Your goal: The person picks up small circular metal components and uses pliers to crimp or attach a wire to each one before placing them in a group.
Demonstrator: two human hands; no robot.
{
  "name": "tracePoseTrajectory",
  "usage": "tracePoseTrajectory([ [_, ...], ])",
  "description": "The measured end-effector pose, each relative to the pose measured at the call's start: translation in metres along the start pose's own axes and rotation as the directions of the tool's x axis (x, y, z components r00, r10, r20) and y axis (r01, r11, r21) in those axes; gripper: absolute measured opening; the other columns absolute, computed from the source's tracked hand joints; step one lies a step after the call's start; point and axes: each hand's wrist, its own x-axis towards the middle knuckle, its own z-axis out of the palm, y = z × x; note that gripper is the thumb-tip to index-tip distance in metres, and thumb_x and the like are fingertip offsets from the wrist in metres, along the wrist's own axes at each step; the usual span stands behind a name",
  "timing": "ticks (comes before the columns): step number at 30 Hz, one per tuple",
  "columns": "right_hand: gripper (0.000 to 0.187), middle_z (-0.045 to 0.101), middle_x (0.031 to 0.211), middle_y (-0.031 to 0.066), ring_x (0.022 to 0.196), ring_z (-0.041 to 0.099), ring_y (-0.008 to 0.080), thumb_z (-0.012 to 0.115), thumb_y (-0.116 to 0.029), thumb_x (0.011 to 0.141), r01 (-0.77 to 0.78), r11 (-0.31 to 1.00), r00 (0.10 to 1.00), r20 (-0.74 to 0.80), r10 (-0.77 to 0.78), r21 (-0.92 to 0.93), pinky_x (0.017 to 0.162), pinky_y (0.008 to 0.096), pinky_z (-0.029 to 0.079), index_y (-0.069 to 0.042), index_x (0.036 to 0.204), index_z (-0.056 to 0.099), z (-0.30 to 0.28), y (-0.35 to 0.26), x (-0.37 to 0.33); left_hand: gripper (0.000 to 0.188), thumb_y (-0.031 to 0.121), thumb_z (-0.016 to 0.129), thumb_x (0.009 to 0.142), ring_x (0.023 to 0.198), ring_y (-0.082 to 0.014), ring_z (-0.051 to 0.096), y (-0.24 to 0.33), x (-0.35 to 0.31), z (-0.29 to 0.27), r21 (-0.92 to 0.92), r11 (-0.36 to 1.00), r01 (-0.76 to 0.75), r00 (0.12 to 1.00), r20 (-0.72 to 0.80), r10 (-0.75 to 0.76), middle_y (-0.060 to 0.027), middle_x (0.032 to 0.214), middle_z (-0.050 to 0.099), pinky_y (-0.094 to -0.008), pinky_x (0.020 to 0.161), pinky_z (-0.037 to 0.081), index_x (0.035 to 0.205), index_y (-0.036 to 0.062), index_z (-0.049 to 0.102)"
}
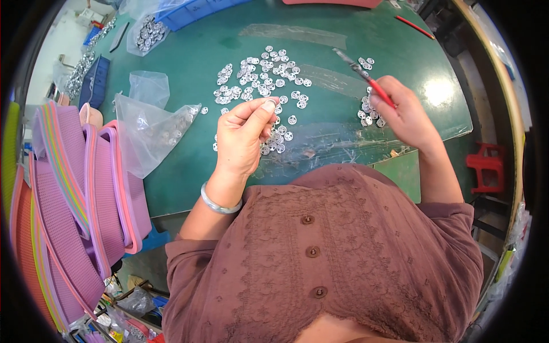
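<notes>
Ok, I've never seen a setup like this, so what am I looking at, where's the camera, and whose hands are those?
There's no robot here, just a person's two bare hands. A wide fisheye camera on their head looks down, so straight edges bend and their brown top fills the lower part. On the green table lie many small round silver pieces, with a clear plastic bag to the left. The right hand holds a red-handled tool. The left hand has thumb and forefinger pinched together; whatever might be between them is too small to tell.
</notes>
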Motion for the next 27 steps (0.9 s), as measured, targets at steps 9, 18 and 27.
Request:
tracePoseTrajectory([
  [9,0.030,0.053,0.080,0.0153,0.072,0.052,0.0281,0.055,-0.028,0.079,-0.441,0.857,0.888,-0.269,0.373,-0.268,0.064,0.0336,0.041,0.001,0.084,0.051,-0.052,0.079,-0.012,0.015,0.007,0.055,0.080,0.049,-0.0055,0.044,0.000,0.002,0.001,-0.139,0.989,0.049,0.999,0.000,-0.049,-0.0033,0.067,0.054,-0.0174,0.041,0.031,0.091,-0.0028,0.059],
  [18,0.047,0.054,0.097,0.0154,0.092,0.051,0.0320,0.055,-0.048,0.074,-0.624,0.523,0.781,-0.474,0.406,-0.580,0.076,0.0408,0.042,-0.010,0.102,0.052,-0.059,0.151,-0.031,0.016,0.004,0.056,0.078,0.050,-0.0062,0.048,0.002,0.002,0.003,-0.205,0.975,0.089,0.996,-0.002,-0.092,-0.0060,0.068,0.059,-0.0184,0.042,0.035,0.093,-0.0016,0.060],
  [27,0.038,0.055,0.099,0.0105,0.090,0.055,0.0232,0.060,-0.031,0.076,-0.363,0.824,0.841,-0.533,0.089,-0.436,0.077,0.0328,0.043,-0.005,0.103,0.054,-0.045,0.098,-0.014,0.016,0.003,0.055,0.079,0.050,-0.0058,0.049,0.002,0.001,0.007,-0.155,0.986,0.068,0.998,0.007,-0.068,-0.0061,0.070,0.060,-0.0180,0.043,0.036,0.093,-0.0013,0.060],
])
